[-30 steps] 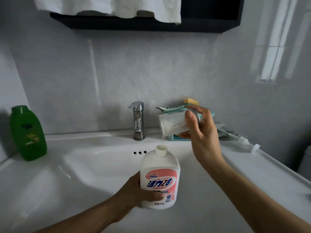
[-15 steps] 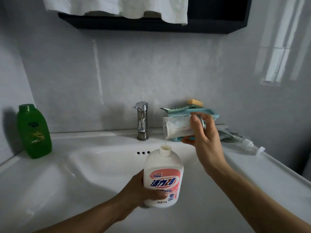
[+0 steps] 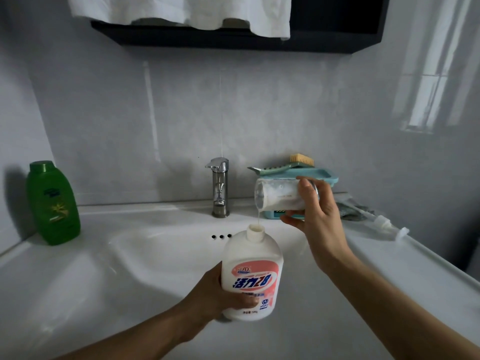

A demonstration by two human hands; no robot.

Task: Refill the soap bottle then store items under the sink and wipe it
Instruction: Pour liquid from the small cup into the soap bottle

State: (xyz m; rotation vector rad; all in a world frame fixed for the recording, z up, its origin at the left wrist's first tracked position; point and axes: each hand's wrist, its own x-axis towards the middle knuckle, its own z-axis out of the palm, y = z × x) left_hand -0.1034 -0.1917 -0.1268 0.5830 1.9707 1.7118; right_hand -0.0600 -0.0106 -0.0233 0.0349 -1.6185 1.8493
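Note:
My left hand (image 3: 215,294) grips a white soap bottle (image 3: 251,276) with a pink label, upright over the white sink (image 3: 130,268), its neck uncapped. My right hand (image 3: 315,219) holds a clear glass (image 3: 279,194) tipped on its side just above the bottle. A thin stream of white soap runs from the glass rim into the bottle's neck. The bottle's pump head (image 3: 381,223) lies on the counter to the right.
A green bottle (image 3: 52,203) stands on the left corner of the counter. The chrome tap (image 3: 219,188) is behind the basin. A teal dish with a brush (image 3: 302,168) sits behind the glass. White towels (image 3: 181,11) hang from a dark shelf above.
The view has shifted a little, so everything sits further right and lower. Both hands keep their hold and the soap keeps pouring from the glass into the bottle.

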